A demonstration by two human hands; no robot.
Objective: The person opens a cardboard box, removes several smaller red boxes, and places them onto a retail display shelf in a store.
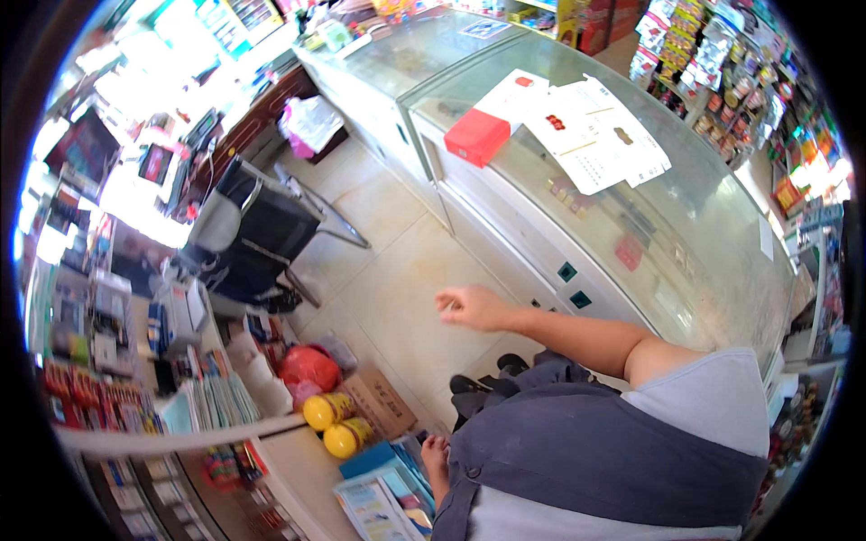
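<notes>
My right hand hangs over the tiled floor beside the glass display counter, its fingers loosely curled with no object seen in them. Low at my side is my left hand, next to a stack of papers and booklets; its fingers are partly bent and whether it holds anything is unclear. On the counter's glass top lie a red box and several flat white printed cartons or sheets that overlap.
A black chair stands by a cluttered desk. Two yellow-capped containers, a cardboard box and a red plastic bag crowd the lower left. Packaged goods hang beyond the counter.
</notes>
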